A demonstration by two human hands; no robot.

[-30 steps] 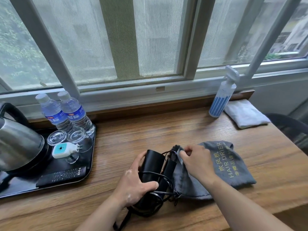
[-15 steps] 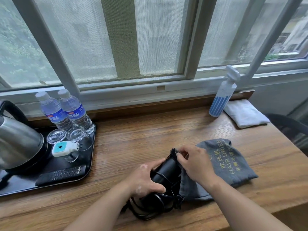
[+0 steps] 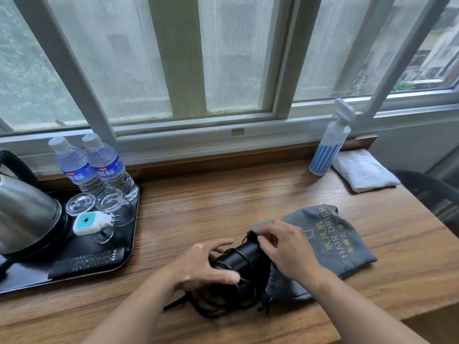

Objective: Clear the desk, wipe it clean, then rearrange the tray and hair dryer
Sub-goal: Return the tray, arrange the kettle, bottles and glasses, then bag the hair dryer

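Left hand (image 3: 200,266) grips the black hair dryer (image 3: 244,255); right hand (image 3: 290,252), just beside it, pinches the grey pouch (image 3: 352,247) mouth, apparently around the dryer's nose.

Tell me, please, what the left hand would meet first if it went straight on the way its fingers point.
Probably the open mouth of the grey bag, which the right hand pinches just past the hair dryer that the left hand holds; depth is unclear.
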